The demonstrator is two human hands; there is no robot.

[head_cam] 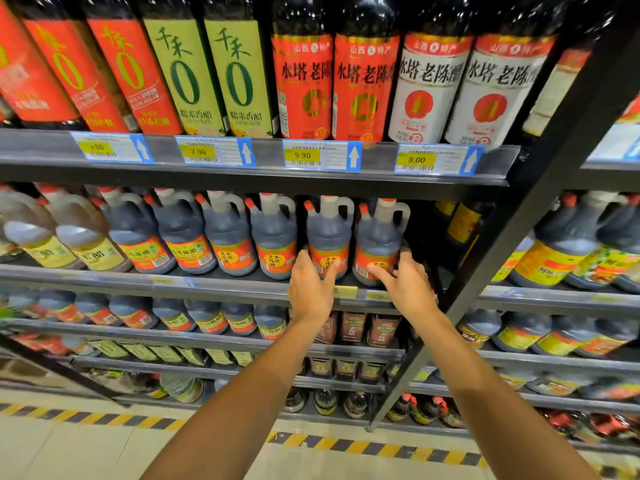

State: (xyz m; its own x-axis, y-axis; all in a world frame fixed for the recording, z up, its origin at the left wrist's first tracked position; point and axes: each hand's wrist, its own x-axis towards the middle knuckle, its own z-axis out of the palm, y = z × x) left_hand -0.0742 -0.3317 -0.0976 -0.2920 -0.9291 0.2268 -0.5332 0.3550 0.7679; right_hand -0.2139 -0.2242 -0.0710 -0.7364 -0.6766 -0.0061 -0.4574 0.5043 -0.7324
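Head view: left hand (310,289) grips inner jug (329,233), right hand (408,285) end jug (379,237), beside black upright (509,237).

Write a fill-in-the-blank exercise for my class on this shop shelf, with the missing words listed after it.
1. The right hand grips the last jug at the ____ end of its row.
2. The left hand grips the neighbouring jug, so the person holds ____ jugs.
3. The price tag under the white-labelled bottles reads ____.
4. The white arrow on the tag marked 9.90 points ____.

Missing words: right; two; 8.00; up
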